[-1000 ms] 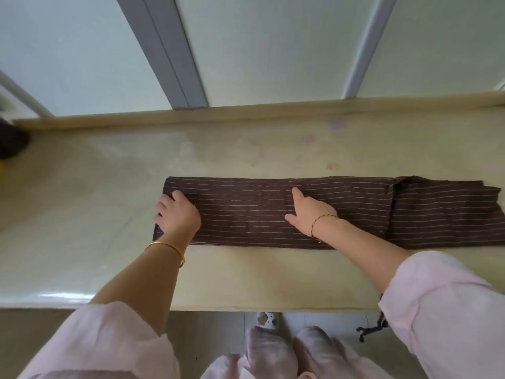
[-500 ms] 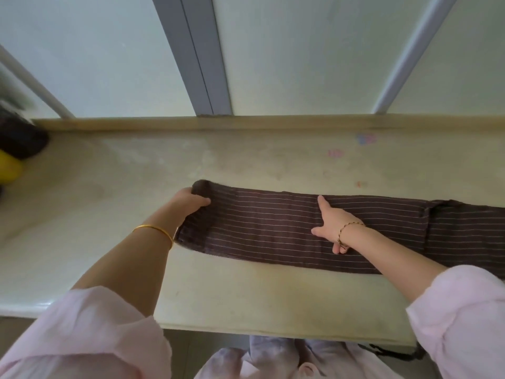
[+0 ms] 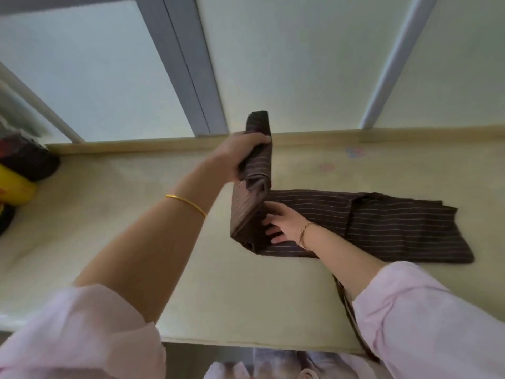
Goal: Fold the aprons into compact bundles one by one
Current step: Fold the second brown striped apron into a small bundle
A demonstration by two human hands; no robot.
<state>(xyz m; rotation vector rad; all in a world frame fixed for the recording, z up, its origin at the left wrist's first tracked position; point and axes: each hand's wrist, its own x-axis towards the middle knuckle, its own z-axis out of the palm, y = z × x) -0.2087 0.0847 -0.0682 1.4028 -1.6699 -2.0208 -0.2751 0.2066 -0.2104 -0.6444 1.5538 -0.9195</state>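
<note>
1. Nearest the camera, two pale pink sleeves frame the view, and a dark fabric strap [image 3: 345, 305] hangs over the front edge of the pale cream stone bench [image 3: 114, 214], running under the right forearm; it looks like the apron's tie, though where it joins is hidden.

2. The right hand [image 3: 282, 224] lies on the dark brown apron with thin pale stripes [image 3: 382, 225], fingers [image 3: 269, 207] spread and fairly straight, pressing the cloth onto the bench at the fold line. It pinches nothing.

3. The apron lies as a long narrow band across the bench, its right part flat and reaching well to the right; the left end is raised off the bench.

4. The left hand [image 3: 243, 154], with a thin gold bangle [image 3: 185, 204] on its wrist, is curled tightly round that raised end and holds it up above the band, near the back ledge.

5. Step in hand, as I judge it: a crosswise fold, bringing the left end over the pinned section. Next, the left hand should probably carry the end rightward and lay it square on the band, edges aligned, while the right hand slips out without dragging the layers.

6. At the far left sit a dark bundle [image 3: 30, 160] and something yellow [image 3: 15, 184], too blurred to identify.
</note>
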